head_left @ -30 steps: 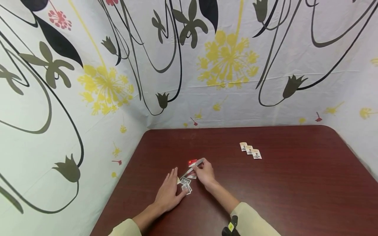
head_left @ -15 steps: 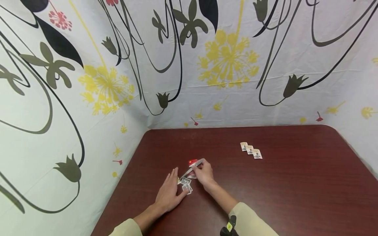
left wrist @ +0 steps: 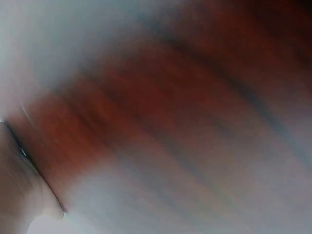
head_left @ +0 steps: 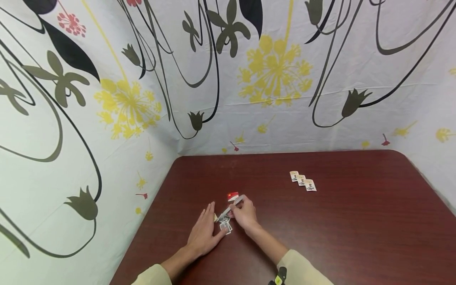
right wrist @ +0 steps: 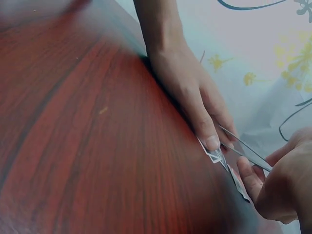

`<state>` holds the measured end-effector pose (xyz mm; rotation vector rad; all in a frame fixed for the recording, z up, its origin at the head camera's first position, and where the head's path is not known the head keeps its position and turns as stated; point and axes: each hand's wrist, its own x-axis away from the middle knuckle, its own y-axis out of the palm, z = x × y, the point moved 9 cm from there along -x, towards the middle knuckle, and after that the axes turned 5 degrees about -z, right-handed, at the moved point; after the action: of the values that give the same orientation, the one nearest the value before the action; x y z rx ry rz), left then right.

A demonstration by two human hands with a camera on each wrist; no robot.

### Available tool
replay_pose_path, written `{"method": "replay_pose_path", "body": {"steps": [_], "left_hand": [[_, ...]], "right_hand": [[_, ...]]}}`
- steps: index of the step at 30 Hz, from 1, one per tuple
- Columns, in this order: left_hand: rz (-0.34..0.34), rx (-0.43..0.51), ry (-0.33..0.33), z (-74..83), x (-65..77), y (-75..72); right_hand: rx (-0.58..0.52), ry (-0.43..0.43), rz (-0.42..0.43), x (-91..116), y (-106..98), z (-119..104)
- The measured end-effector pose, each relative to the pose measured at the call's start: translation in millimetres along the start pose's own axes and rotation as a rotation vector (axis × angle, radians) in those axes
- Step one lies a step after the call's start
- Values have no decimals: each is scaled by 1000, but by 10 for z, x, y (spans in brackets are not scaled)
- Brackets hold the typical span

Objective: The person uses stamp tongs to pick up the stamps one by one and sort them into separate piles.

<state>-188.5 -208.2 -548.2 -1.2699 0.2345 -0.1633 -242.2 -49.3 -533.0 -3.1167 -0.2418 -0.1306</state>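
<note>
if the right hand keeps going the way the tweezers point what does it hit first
Probably the small pile of stamps, then the left hand whose fingers press them; the tweezers in the right hand aim there.

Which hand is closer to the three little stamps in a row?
The right hand is closer, though it is well apart from the three stamps. The left hand rests farther away.

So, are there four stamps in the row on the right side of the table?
No, the row of stamps on the table holds three, lying side by side.

Three stamps point(head_left: 303, 180) in a row, one red stamp point(head_left: 233, 195), one tweezers point(head_left: 230, 208).
</note>
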Motion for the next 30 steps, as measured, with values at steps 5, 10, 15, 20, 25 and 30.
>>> {"method": "replay_pose_path", "body": {"steps": [5,10,15,20,25,30], "left_hand": [[2,1,4,0,0,4],[8,-8,8,-9,-8,8],[15,-15,14,-16,-20,3],[16,-14,14,-23,-26,10],[15,-11,12,-29,-25,19],[20,-1,13,-30,-9,20]], "right_hand": [[4,-22,36,24,3,7],[-17,-42,76,34,-6,-3],[-47,-47,104,31,-7,6],[-56,-48,126,20,-3,36],[-73,-50,141,1,1,62],[-135,-43,140,-16,-5,83]]}}
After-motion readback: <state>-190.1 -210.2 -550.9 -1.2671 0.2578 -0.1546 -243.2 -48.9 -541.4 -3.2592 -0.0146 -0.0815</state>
